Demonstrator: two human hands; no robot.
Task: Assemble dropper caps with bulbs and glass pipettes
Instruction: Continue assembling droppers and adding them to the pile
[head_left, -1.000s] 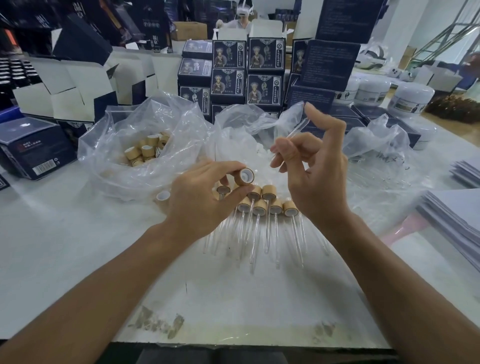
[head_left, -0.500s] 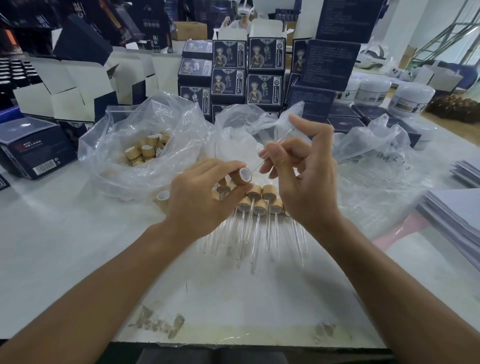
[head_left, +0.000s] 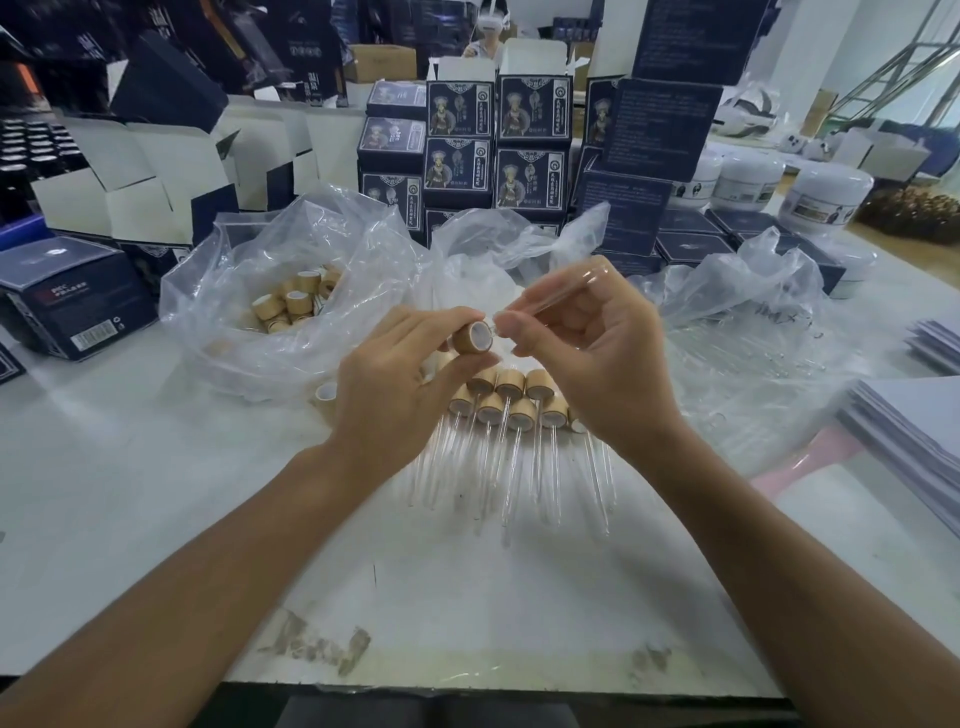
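A white table (head_left: 156, 493) carries everything. Along its far edge stand stacks of dark blue boxes (head_left: 493, 150), with white jars (head_left: 826, 202) toward the far right corner and a pile of paper sheets (head_left: 914, 441) at the right edge. In front of the boxes lie clear plastic bags: the left bag (head_left: 291, 296) holds loose tan caps (head_left: 296, 301), and the right bag (head_left: 748, 332) holds glass tubes, too faint to count. At the middle of the table lies a cluster of finished droppers (head_left: 511, 410), caps toward the far edge, glass tubes pointing to the near edge. Above them the left hand (head_left: 400, 400) grips one cap (head_left: 472, 338) between thumb and fingers, its open end facing right. The right hand (head_left: 602, 364) pinches a glass pipette (head_left: 550, 299), whose lower tip sits at the cap's opening while its other end slants up and right.
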